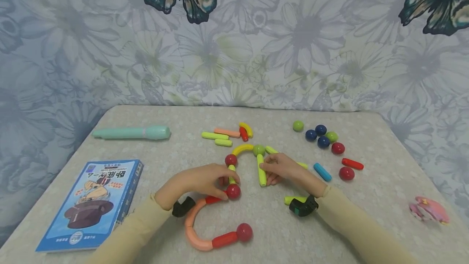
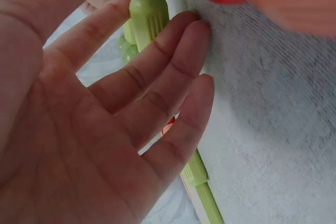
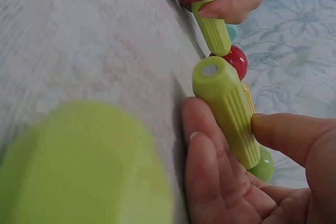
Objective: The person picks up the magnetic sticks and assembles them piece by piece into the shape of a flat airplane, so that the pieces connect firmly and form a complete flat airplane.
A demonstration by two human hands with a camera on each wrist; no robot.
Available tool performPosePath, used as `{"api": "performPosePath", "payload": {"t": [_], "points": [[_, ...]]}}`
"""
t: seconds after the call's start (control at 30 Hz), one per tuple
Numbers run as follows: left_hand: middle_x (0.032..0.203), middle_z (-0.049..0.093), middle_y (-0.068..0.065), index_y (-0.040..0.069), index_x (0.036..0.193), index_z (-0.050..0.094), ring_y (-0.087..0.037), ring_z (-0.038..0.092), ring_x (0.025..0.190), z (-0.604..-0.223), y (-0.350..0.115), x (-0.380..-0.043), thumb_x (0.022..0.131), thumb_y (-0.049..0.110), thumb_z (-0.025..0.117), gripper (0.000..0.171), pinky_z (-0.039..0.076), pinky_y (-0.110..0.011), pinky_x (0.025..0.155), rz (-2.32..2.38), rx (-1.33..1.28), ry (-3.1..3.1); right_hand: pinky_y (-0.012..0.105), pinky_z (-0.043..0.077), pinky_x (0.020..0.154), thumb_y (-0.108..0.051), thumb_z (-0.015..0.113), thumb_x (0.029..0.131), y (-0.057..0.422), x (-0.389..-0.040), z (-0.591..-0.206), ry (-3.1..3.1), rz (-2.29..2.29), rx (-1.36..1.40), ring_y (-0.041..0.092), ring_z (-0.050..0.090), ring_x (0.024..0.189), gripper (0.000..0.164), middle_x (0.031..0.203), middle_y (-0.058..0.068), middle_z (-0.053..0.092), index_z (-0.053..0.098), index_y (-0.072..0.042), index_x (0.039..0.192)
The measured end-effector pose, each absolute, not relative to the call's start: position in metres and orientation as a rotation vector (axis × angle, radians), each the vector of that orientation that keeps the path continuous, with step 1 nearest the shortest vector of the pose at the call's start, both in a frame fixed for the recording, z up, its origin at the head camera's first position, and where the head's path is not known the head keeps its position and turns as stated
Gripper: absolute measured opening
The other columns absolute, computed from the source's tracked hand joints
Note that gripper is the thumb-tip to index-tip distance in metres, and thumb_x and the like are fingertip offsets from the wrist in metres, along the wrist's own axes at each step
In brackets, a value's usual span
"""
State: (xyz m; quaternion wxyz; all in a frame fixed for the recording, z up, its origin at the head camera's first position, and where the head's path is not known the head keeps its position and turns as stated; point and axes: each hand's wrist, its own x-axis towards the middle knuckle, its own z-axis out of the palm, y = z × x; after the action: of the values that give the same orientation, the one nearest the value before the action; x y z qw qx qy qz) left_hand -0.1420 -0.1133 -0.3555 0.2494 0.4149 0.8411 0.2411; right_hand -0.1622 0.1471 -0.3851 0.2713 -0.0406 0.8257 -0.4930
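In the head view my left hand [image 1: 203, 180] grips a short light-green magnetic stick [image 1: 232, 168] set between two red balls, its thumb by the lower red ball [image 1: 233, 191]. From that ball a red stick and an orange curved stick [image 1: 190, 231] bend round to a red stick [image 1: 224, 240] and another red ball [image 1: 244, 232]. A yellow curved stick [image 1: 242, 149] links the upper red ball [image 1: 231, 159] to a green ball [image 1: 259, 150]. My right hand [image 1: 282, 168] pinches a longer green stick [image 3: 228, 114] at that ball; its near end shows a silvery disc.
A blue game box [image 1: 91, 203] lies at left, behind it a mint-green tube-shaped object [image 1: 132, 133]. Loose sticks [image 1: 227, 133] lie at the back; blue, green and red balls [image 1: 323, 141] sit at right. A green stick [image 1: 294, 200] lies by my right wrist, a pink trinket [image 1: 428, 210] farther right.
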Motion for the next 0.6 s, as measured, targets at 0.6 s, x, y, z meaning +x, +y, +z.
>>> {"api": "performPosePath", "payload": {"t": [0.6], "points": [[0.118,0.057,-0.011,0.002,0.129,0.053,-0.025,0.054,0.105,-0.342,-0.094,-0.187,0.092,0.017,0.062,0.041,0.043,-0.041,0.088,0.96,0.973,2.468,0.026,0.05,0.053,-0.019,0.054,0.096,0.151,-0.165,-0.39,2.095,-1.435,-0.149,0.017,0.062,0.06,0.038,0.077,0.011,0.063,0.045,0.007,0.122]]}}
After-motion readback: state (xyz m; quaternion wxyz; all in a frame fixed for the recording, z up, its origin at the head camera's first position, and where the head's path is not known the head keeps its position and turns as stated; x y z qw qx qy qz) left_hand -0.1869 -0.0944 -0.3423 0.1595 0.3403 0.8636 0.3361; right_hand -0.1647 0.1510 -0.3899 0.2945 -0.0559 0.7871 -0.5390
